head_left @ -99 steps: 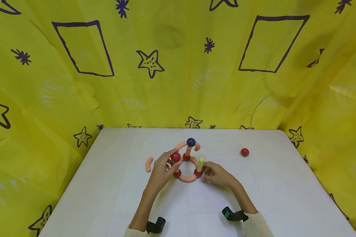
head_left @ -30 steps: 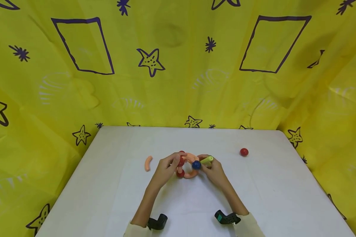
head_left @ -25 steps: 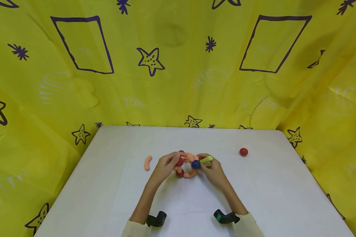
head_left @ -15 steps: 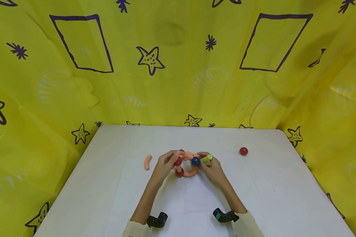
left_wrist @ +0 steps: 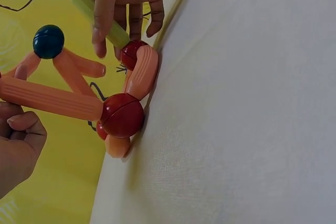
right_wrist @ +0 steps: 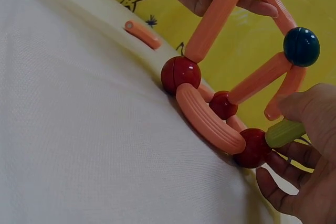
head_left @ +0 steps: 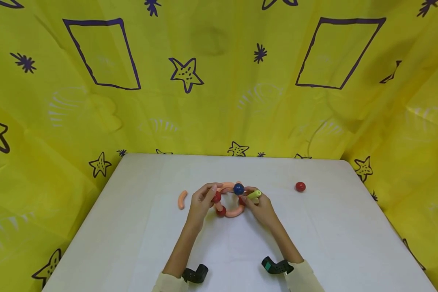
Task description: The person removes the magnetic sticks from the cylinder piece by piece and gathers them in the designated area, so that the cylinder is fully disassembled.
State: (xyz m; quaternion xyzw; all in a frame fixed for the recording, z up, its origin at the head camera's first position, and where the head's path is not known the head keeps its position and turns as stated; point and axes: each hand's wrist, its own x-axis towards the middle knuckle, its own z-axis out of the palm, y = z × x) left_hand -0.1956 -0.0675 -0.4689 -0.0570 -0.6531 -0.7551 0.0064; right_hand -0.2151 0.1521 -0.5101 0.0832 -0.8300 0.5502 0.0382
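A toy frame of orange sticks and balls stands between my hands. My left hand (head_left: 200,205) pinches its upper red ball (head_left: 216,197). My right hand (head_left: 263,207) grips the yellow-green stick (right_wrist: 286,132), thumb on one side and fingers behind; the stick joins a lower red ball (right_wrist: 254,148) and leans right. A dark blue ball (head_left: 239,189) tops the frame, with a curved orange stick (right_wrist: 286,93) hanging loose-ended from it. In the right wrist view another curved orange stick (right_wrist: 210,119) links two lower red balls in a ring.
A loose curved orange stick (head_left: 182,200) lies on the white table (head_left: 160,243), left of my left hand. Farther right rests a single red ball (head_left: 300,187). A yellow patterned curtain (head_left: 219,113) surrounds the table's back and sides.
My right hand has gone from beside the upright yellow-green stick to gripping it, and the stick now leans right. The blue ball came down nearer the right hand, then moved back up and left.
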